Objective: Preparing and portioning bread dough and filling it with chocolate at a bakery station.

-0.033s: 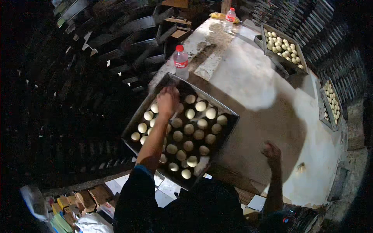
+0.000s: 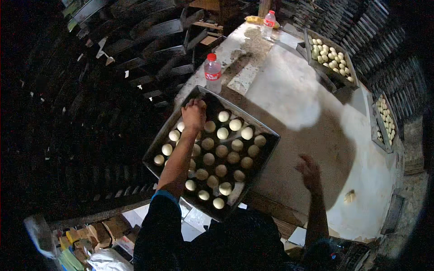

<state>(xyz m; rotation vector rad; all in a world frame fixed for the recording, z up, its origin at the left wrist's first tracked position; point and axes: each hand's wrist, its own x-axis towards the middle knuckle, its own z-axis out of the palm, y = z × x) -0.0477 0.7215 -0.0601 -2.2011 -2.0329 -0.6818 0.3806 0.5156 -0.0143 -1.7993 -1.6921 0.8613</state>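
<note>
A dark metal tray with rows of pale dough balls lies tilted across the near left of the table. My left hand reaches into its far corner, fingers curled down around what looks like a dough ball, mostly hidden under them. The left forearm covers part of the left rows. Away from the tray, in shadow over the table, my right hand is held up with fingers apart and nothing visible in it. On the table to its right sits a small lump of dough.
A red-capped bottle stands against the tray's far corner; another bottle is farther back by a yellow packet. Trays of dough balls sit at the far right and right edge. Dark stacked racks rise at left.
My left hand, blurred before, is now steadier at the tray's far corner. My right hand has shifted slightly left and its fingers have straightened out.
</note>
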